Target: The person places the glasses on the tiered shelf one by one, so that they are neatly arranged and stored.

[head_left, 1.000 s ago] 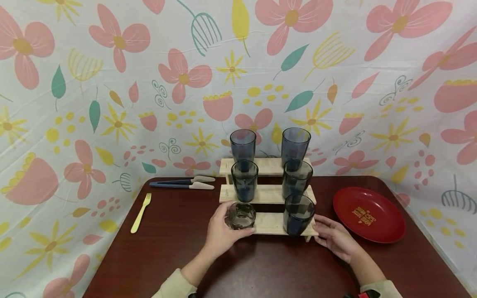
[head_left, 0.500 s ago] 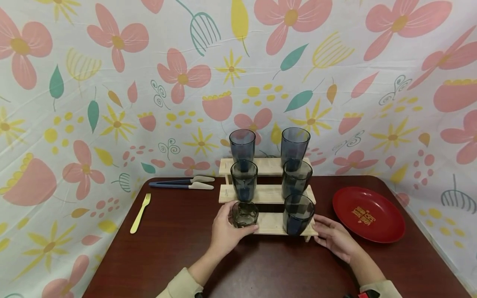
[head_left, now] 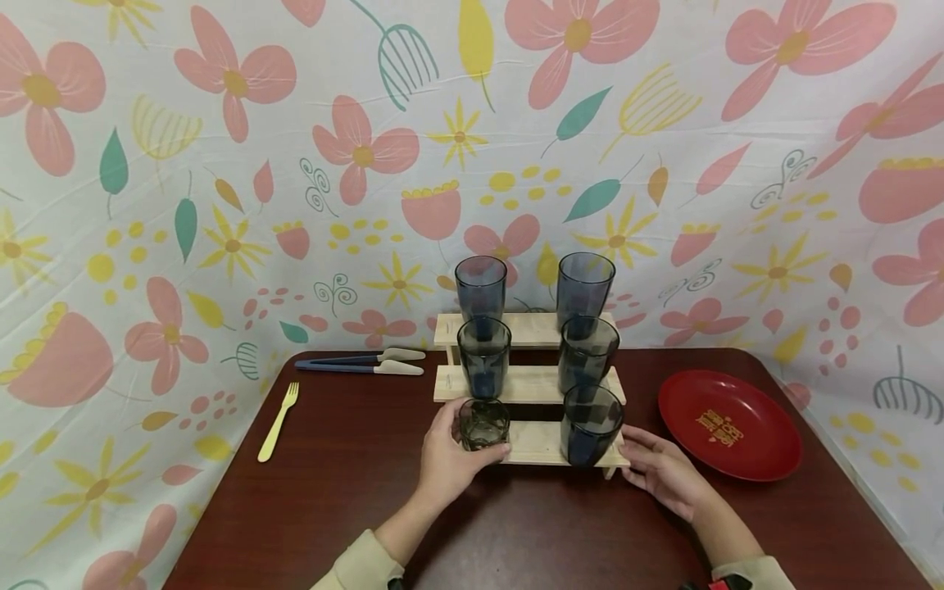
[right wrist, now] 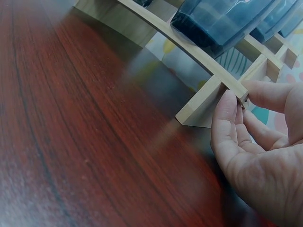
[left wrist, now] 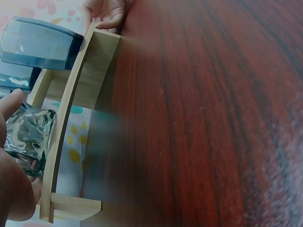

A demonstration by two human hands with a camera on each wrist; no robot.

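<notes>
My left hand (head_left: 445,463) curls its thumb and fingers round a short clear-grey glass (head_left: 484,424) at the left end of a wooden three-step rack's (head_left: 534,442) lowest shelf. In the left wrist view this glass (left wrist: 31,137) has its thick base against the shelf board. The right hand (head_left: 664,473) is at the opposite end of that shelf; the right wrist view has its thumb and fingers pinching the board's end (right wrist: 234,87). A tall blue-grey tumbler (head_left: 592,426) stands on the shelf beside it. Two more tumblers occupy each of the middle and top steps.
To the right of the rack lies a red plate (head_left: 730,424) with gold print. A yellow fork (head_left: 279,422) and blue-handled tongs with pale tips (head_left: 361,361) lie at the left on the dark wooden table (head_left: 546,524). A flowered cloth (head_left: 295,205) hangs behind.
The left hand and the short glass have shifted slightly right along the lowest shelf, mostly in the earlier half second. The right hand and the rack stay where they were.
</notes>
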